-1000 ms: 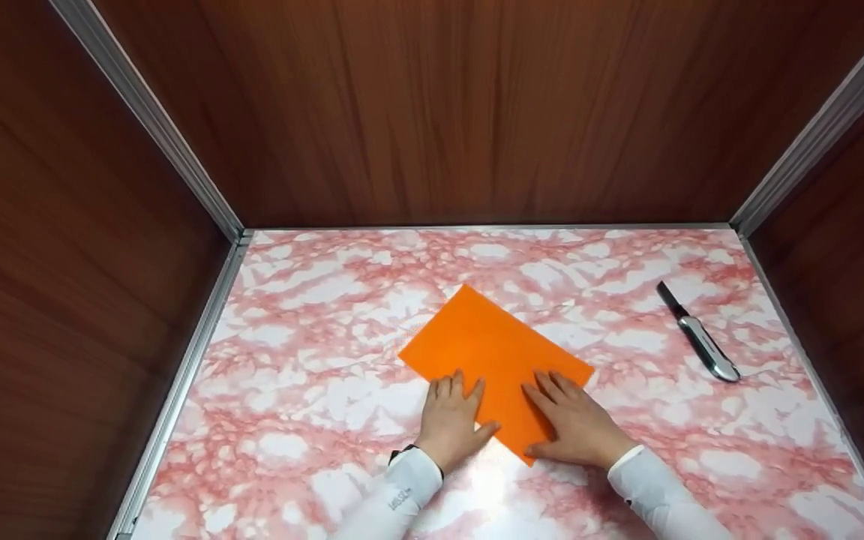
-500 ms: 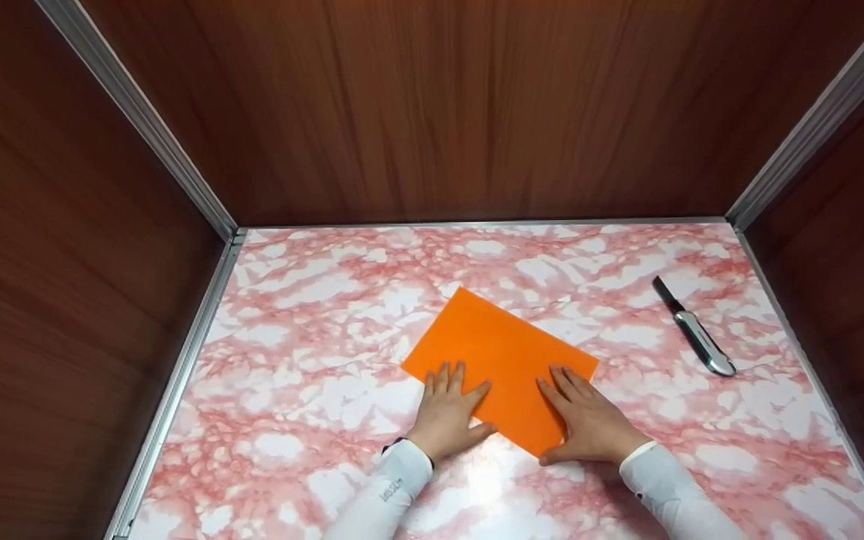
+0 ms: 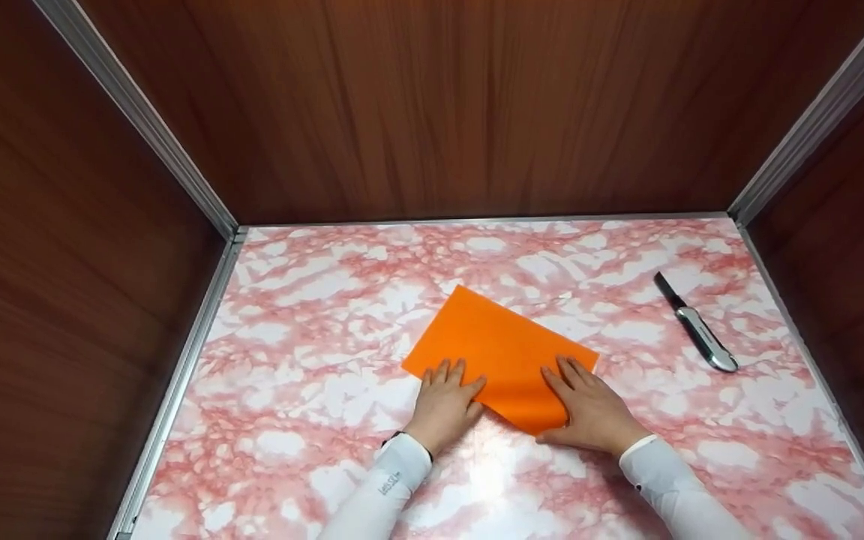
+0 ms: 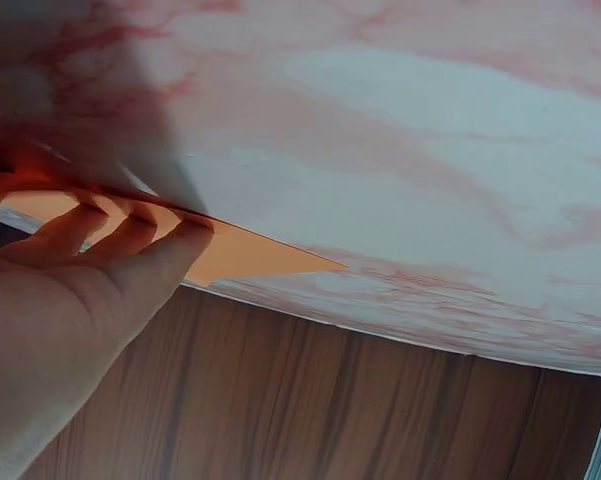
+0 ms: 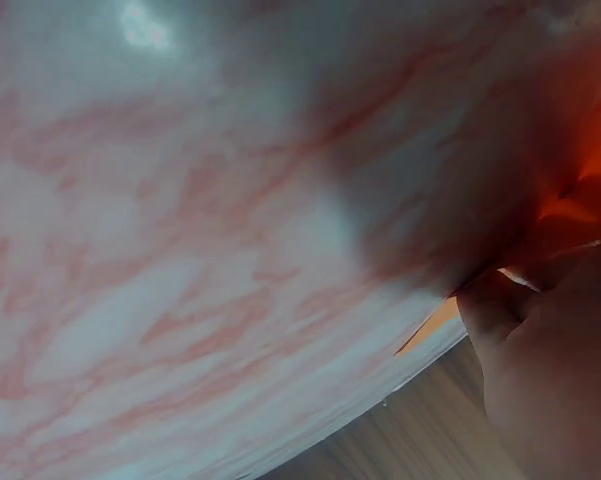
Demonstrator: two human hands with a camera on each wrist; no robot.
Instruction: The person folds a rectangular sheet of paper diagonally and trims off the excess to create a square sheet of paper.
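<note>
An orange sheet of paper [image 3: 499, 330] lies slantwise on the table, its near part bent upward in a curve between the two hands. My left hand [image 3: 443, 405] rests its outstretched fingers on the sheet's left edge, the thumb by the near edge. In the left wrist view, fingertips of the left hand [image 4: 100, 270] press along the paper [image 4: 260, 255]. My right hand [image 3: 589, 409] holds the sheet's right side, fingers on top and thumb at the raised near corner. Seen from the right wrist, the right hand [image 5: 550, 360] covers much of the paper; its fingertips are hidden.
A utility knife [image 3: 706, 337] with a dark blade lies on the right of the red-and-white marbled table [image 3: 289, 390]. Brown wood-grain panels [image 3: 432, 112] with metal edging enclose the table at the back and both sides.
The near part of the sheet has risen from flat and now curves upward. The left thumb has drawn in to the sheet's edge. Both hands stay along its sides; the knife lies still.
</note>
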